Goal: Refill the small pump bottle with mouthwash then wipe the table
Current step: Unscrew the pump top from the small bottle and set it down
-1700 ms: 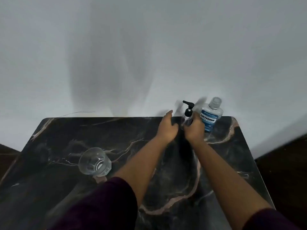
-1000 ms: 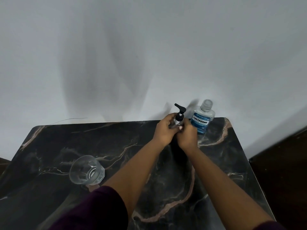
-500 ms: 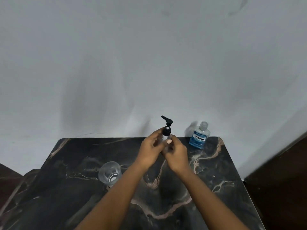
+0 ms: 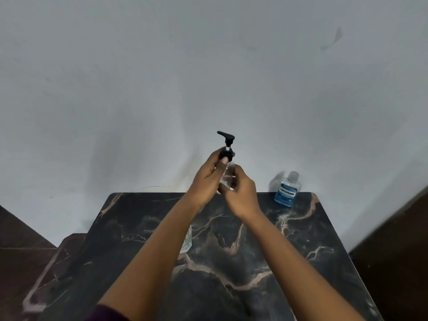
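Observation:
A small clear pump bottle (image 4: pixel 228 173) with a black pump head is held up in the air above the table's far edge. My left hand (image 4: pixel 208 179) pinches the black collar of the pump with thumb and fingers. My right hand (image 4: pixel 240 193) grips the clear body from below. The blue Listerine mouthwash bottle (image 4: pixel 286 191), cap on, stands at the far right corner of the dark marble table (image 4: pixel 231 262), to the right of both hands.
A clear drinking glass (image 4: pixel 187 242) stands mid-table, mostly hidden behind my left forearm. A grey wall rises behind the table. Dark floor shows beyond the table's left and right edges.
Both hands have lifted the pump bottle off the table and brought it up and toward me. The left hand has shifted onto the pump collar. The camera has tilted up.

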The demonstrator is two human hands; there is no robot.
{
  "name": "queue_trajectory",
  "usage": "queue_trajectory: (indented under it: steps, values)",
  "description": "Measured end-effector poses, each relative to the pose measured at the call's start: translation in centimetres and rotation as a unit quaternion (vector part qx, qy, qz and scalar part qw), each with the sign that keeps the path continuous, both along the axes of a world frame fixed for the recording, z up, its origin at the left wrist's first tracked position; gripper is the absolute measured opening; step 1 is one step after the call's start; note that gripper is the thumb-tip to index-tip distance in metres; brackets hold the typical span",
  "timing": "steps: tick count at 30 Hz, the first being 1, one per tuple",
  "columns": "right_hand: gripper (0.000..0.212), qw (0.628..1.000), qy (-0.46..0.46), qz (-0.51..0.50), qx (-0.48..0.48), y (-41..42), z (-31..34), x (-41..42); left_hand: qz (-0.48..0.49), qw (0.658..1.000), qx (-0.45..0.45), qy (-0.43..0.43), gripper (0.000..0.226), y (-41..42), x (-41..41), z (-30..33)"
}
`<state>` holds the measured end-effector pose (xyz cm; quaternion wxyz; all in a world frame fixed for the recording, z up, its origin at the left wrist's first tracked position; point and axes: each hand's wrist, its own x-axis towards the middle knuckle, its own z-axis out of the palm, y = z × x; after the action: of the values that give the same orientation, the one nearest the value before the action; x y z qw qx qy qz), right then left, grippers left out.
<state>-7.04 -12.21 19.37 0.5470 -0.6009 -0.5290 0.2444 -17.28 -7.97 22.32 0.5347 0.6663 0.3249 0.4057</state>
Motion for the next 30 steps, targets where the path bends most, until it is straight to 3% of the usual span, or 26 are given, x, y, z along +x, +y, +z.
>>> queue_trajectory:
  steps: [17,21,27,30]
  values:
    - [0.036,0.998,-0.032,-0.045,0.032,-1.5,2.0,-0.8,0.068,0.989,0.022,-0.130,0.020,-1.9,0.4,2.3]
    - [0.042,0.998,-0.045,-0.037,0.033,-1.9,2.0,-1.2,0.116,0.987,0.038,-0.105,0.037,-1.9,0.4,2.6]
    - [0.045,0.998,-0.032,-0.032,0.033,-2.3,2.0,-1.6,0.060,0.993,0.030,-0.094,0.054,-2.3,-0.3,2.8]
    - [0.041,0.999,-0.029,-0.032,0.031,-2.4,2.1,-1.6,0.040,0.993,0.034,-0.110,0.051,-2.8,-0.5,2.8]
